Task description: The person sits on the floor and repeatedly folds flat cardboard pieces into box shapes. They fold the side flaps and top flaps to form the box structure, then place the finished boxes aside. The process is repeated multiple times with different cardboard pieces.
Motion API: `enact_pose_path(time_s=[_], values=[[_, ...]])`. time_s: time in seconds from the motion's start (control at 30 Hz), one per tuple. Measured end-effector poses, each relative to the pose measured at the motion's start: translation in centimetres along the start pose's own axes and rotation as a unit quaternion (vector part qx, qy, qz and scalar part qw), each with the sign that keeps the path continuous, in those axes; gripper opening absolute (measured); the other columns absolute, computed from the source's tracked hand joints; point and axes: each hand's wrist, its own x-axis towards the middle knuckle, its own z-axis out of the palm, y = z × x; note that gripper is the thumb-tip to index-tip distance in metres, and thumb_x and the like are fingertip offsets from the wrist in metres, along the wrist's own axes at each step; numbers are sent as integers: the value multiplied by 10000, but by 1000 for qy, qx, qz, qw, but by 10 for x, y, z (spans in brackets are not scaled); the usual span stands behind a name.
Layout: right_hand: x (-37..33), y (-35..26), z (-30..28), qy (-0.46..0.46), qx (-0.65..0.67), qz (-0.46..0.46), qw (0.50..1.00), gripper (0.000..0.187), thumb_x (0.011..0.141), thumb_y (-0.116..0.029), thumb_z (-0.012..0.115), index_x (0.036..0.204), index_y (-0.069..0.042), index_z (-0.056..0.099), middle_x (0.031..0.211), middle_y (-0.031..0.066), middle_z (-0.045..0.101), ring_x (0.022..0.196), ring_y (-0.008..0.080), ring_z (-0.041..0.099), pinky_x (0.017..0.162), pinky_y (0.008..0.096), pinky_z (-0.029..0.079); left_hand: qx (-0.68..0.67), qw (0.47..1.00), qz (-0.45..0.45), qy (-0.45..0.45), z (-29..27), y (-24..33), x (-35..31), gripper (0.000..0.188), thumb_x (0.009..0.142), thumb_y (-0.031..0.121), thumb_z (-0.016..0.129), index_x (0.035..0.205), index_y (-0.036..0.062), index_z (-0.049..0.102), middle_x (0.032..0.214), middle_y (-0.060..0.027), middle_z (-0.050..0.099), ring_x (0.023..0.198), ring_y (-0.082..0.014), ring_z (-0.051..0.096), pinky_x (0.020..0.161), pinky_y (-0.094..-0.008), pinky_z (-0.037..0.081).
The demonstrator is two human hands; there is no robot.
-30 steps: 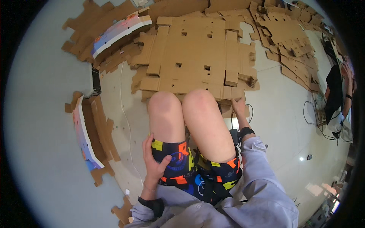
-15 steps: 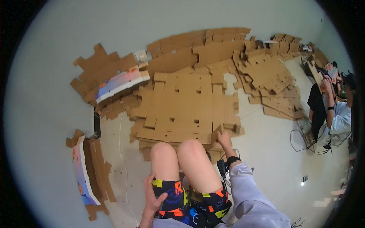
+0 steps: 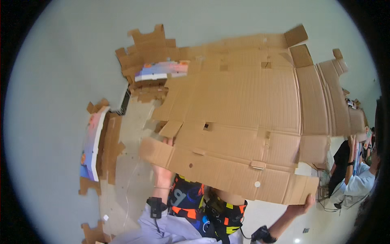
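Note:
A large flat die-cut cardboard sheet with flaps and slots is lifted up in front of me and fills the middle of the view. My left hand grips its lower left edge from behind, with the fingers partly hidden by the sheet. At the lower right corner, my right hand holds the bottom edge. My knees in bright patterned shorts show under the sheet.
More flat cardboard blanks lie on the pale floor beyond and to my left, some with a printed white and blue face. Another person sits at the right edge.
Both hands left my lap and the floor and took hold of the top cardboard sheet. It has been raised off the pile toward me and now covers most of the view.

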Motion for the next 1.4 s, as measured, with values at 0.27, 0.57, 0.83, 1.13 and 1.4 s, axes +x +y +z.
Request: enact_pose_path(time_s=[0.27, 0.57, 0.83, 1.13, 1.4], values=[[-63, -59, 5, -118, -575, -130, 799, 218, 873, -100, 563, 928, 96, 642, 891, 166, 676, 835, 288, 648, 812, 374, 503, 100, 945, 109, -293, 19, 52, -76, 804, 884, 699, 290, 1411, 96, 350, 1436, -172, 381, 1352, -339, 309, 1088, -518, 276], [-83, -5, 50, -330, -519, -134, 777, 221, 860, -148, 616, 950, 49, 660, 894, 193, 691, 832, 321, 690, 754, 373, 542, 446, 857, 42, -253, 60, 34, -77, 1338, 544, 793, 679, 1491, 39, 109, 1490, -222, 255, 1381, -363, 262, 1122, -478, 172], [-108, 6, 72, -363, -447, -101, 811, 170, 836, -106, 619, 902, 48, 646, 837, 203, 687, 772, 320, 697, 681, 352, 549, 347, 845, 325, -244, 164, 16, -35, 1412, 465, 874, 592, 1457, -30, 156, 1497, -192, 232, 1381, -335, 253, 1125, -449, 211], [-111, 10, 68, -372, -430, -79, 819, 258, 872, -199, 577, 896, 49, 645, 842, 199, 677, 770, 329, 689, 667, 356, 544, 467, 540, 314, -626, 207, 24, -10, 775, 430, 514, 883, 923, 33, 527, 824, -116, 573, 714, -217, 522, 633, -355, 398], [-89, -23, 70, -475, -472, -60, 740, 557, 861, -503, 561, 943, 43, 626, 877, 169, 644, 808, 329, 657, 695, 397, 528, 469, 604, 400, -504, 100, 53, -48, 753, 451, 649, 817, 835, 109, 459, 722, -75, 553, 640, -198, 517, 573, -334, 372]])
